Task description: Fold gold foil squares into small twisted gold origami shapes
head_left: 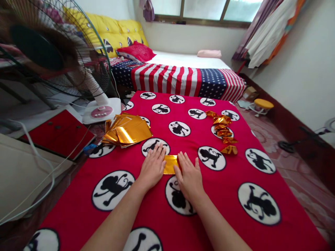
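Bare forearms [116, 218] of mine reach in from the near edge, over a red cloth [220, 212] printed with black monkeys in white circles. Between my hands, near the middle of the cloth, lies a small gold strip [171, 164], flat and shiny. My left grip [154, 166] is open, palm down, with the fingers stretched forward and the thumb side touching the strip's left end. My right grip [190, 177] is open as well, flat on the other side, with its fingers and thumb at the strip's right end. Neither hand is closed around anything.

Ahead and to my left, a loose pile of gold sheets [136, 130] lies fanned out near the edge of the cloth. Ahead and to my right, several folded gold pieces [223, 127] stand out in a crooked row, crumpled-looking and close together.

Beyond the pile I have a fan [36, 47], its white base [103, 109] beside the cloth. Past the far edge is a bed [167, 78] with a stars-and-stripes cover, bearing a red pillow [137, 51] and a pink roll [209, 53]. A yellow stool [263, 103] sits on the floor to the right, near the wall.
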Action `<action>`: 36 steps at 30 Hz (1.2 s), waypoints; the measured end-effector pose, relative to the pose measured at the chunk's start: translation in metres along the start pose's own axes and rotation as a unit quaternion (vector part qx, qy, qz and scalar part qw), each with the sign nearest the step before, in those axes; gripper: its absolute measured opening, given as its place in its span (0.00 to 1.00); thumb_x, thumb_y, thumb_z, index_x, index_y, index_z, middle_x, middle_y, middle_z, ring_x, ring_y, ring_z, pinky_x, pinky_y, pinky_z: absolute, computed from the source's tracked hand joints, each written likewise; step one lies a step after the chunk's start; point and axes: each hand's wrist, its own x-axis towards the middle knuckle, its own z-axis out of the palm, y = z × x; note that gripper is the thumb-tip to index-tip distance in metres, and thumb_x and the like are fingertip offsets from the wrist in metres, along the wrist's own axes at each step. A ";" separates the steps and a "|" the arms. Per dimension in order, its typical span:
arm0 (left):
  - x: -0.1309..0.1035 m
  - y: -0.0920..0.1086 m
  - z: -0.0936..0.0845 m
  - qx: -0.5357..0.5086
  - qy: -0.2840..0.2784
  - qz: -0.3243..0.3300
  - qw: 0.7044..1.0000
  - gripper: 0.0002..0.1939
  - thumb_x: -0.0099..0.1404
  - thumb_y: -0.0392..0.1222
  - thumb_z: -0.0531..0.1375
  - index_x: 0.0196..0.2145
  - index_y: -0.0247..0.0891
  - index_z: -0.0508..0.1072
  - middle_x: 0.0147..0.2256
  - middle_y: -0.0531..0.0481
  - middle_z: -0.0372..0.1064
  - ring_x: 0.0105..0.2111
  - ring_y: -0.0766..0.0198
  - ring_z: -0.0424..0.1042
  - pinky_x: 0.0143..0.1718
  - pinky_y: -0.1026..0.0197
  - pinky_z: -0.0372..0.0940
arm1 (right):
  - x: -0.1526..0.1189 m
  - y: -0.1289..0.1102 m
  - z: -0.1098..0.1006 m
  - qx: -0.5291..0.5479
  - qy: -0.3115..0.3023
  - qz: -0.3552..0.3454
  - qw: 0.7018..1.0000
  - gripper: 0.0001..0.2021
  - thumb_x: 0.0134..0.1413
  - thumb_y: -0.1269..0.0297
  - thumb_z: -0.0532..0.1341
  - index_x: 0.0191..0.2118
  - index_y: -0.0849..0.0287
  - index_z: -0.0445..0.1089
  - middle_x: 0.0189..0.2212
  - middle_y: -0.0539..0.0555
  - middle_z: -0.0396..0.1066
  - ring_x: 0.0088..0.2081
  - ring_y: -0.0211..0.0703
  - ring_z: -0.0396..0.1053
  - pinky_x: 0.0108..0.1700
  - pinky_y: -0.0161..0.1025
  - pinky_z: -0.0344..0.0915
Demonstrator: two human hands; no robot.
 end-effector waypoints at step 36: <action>0.053 -0.012 0.013 -0.601 0.186 -0.157 0.762 0.34 0.52 0.42 0.68 0.56 0.36 0.68 0.46 0.42 0.73 0.42 0.59 0.75 0.45 0.57 0.71 | 0.070 0.028 0.017 0.485 0.264 0.039 0.833 0.05 0.53 0.69 0.61 0.35 0.57 0.74 0.36 0.53 0.73 0.40 0.44 0.71 0.45 0.42 0.67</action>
